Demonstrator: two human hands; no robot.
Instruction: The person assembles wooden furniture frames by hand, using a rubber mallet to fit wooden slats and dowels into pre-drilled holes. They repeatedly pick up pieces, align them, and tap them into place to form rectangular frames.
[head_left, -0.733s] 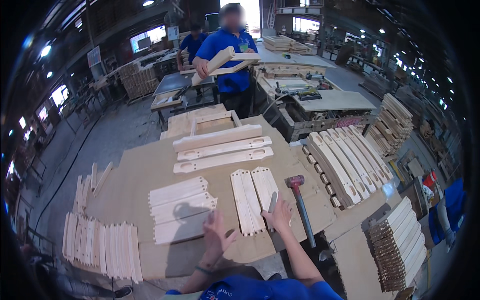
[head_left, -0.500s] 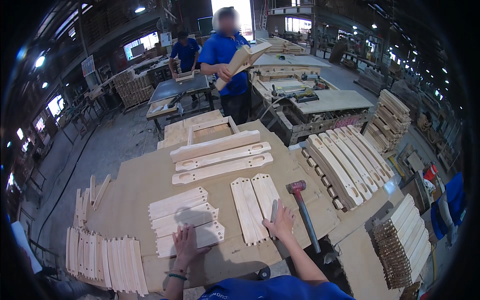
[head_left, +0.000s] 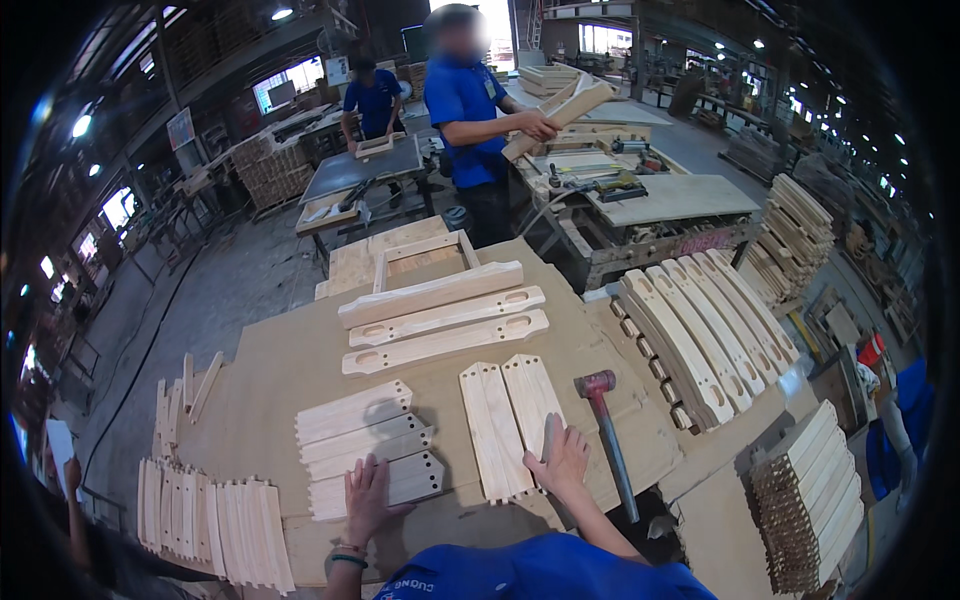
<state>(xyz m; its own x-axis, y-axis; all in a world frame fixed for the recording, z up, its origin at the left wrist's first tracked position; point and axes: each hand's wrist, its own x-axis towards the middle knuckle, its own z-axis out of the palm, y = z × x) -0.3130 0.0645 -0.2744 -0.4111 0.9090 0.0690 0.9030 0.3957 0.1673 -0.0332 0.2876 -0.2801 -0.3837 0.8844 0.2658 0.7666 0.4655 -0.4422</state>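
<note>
My left hand point(head_left: 370, 492) lies with fingers extended on the lowest of several pale wooden slats point(head_left: 365, 440), set side by side with drilled holes at their right ends. My right hand point(head_left: 563, 460), fingers apart, rests at the right edge of another pair of wooden boards point(head_left: 510, 425), which have pointed, drilled far ends and notched near ends. Neither hand grips anything. To the right of that hand lies a mallet point(head_left: 596, 382) with a red head and a grey handle.
Beyond the slats, two rails with oval slots point(head_left: 445, 340) lie before a wooden frame point(head_left: 430, 292). Curved rails point(head_left: 700, 330) line the right side; slats are stacked at lower left point(head_left: 215, 525) and right point(head_left: 810, 490). A co-worker point(head_left: 470, 120) holds a wooden assembly across the cardboard-covered table point(head_left: 260, 370).
The co-worker across the table has turned and moved the wooden assembly to the right, over the bench there. My hands stay on the boards. A person's hand with white paper shows at far left.
</note>
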